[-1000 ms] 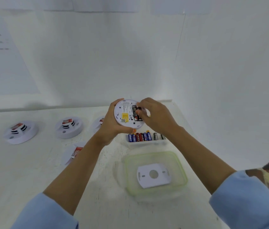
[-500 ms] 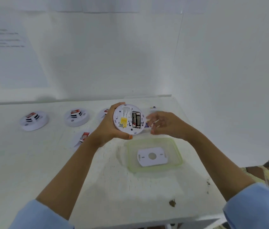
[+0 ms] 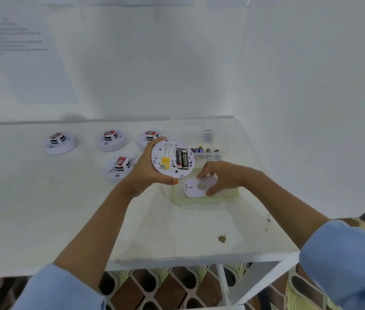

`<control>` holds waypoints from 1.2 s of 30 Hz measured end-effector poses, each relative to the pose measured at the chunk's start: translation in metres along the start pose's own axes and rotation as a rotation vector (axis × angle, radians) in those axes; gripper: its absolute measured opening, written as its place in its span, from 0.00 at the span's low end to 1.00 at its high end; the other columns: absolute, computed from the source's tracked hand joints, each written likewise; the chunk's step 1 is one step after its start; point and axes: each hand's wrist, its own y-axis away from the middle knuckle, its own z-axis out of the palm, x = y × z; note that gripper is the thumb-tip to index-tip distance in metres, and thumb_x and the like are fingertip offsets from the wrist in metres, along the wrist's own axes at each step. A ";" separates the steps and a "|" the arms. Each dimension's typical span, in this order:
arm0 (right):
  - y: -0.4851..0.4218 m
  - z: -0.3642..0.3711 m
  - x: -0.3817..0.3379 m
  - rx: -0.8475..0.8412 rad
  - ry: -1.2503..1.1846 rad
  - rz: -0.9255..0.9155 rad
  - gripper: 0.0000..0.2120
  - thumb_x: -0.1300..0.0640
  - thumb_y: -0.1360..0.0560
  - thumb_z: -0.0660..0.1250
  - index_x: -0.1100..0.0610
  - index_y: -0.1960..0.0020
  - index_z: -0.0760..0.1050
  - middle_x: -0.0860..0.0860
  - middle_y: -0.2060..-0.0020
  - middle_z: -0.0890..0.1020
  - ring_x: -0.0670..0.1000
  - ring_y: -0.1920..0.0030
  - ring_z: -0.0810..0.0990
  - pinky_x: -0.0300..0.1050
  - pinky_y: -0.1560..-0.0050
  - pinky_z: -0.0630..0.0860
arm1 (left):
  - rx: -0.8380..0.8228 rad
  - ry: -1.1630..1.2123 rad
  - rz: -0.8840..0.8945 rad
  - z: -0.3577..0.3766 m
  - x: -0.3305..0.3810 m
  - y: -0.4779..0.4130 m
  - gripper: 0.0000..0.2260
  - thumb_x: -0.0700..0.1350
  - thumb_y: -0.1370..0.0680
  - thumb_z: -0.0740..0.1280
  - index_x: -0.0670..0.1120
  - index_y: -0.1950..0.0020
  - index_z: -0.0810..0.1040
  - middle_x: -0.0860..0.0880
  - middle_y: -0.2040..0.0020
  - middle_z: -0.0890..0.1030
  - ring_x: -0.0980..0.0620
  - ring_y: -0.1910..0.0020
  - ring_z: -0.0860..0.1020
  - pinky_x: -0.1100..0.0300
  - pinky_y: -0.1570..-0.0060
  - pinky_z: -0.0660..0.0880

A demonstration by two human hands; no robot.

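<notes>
Down drops the right hand (image 3: 224, 177) from beside the smoke detector (image 3: 172, 158) to pinch the mounting plate (image 3: 194, 190) in the green-rimmed tray (image 3: 233, 194) at centre frame, while the left hand (image 3: 145, 173) grips that smoke detector just above, batteries showing.

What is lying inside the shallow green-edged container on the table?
A white mounting plate with a round hole lies in the green-edged container. The right hand pinches it and covers its right part, so anything under the hand cannot be seen.
</notes>
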 end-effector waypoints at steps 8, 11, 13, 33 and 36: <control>-0.003 0.003 0.003 0.006 0.068 0.017 0.31 0.52 0.32 0.73 0.53 0.31 0.67 0.51 0.40 0.69 0.51 0.39 0.70 0.43 0.40 0.67 | -0.005 0.000 -0.016 0.004 0.002 0.004 0.45 0.31 0.44 0.75 0.51 0.32 0.61 0.50 0.38 0.72 0.56 0.42 0.75 0.64 0.56 0.78; -0.005 0.001 0.001 -0.012 0.089 0.004 0.33 0.51 0.34 0.75 0.54 0.32 0.67 0.51 0.40 0.69 0.51 0.41 0.70 0.43 0.40 0.68 | -0.022 -0.003 -0.017 0.006 0.003 0.001 0.44 0.31 0.44 0.75 0.52 0.33 0.61 0.50 0.39 0.72 0.56 0.42 0.74 0.63 0.56 0.78; -0.007 -0.003 0.001 -0.025 0.100 0.002 0.33 0.51 0.35 0.76 0.55 0.33 0.69 0.51 0.41 0.71 0.50 0.44 0.71 0.43 0.43 0.69 | -0.036 -0.006 -0.012 0.007 0.003 -0.003 0.45 0.31 0.44 0.75 0.51 0.32 0.61 0.49 0.37 0.72 0.54 0.40 0.74 0.62 0.54 0.78; -0.012 -0.075 -0.033 0.387 -0.094 -0.159 0.31 0.58 0.38 0.77 0.54 0.38 0.70 0.47 0.47 0.70 0.45 0.47 0.69 0.32 0.53 0.67 | -0.134 -0.054 0.122 0.013 0.022 -0.061 0.37 0.40 0.46 0.77 0.57 0.41 0.68 0.59 0.45 0.76 0.64 0.48 0.77 0.64 0.58 0.78; -0.022 -0.077 -0.030 0.395 -0.056 -0.165 0.32 0.57 0.38 0.76 0.54 0.37 0.70 0.47 0.47 0.70 0.47 0.45 0.69 0.37 0.48 0.67 | -0.130 -0.048 0.118 0.009 0.017 -0.071 0.42 0.37 0.46 0.78 0.55 0.37 0.65 0.52 0.40 0.72 0.63 0.45 0.76 0.64 0.56 0.77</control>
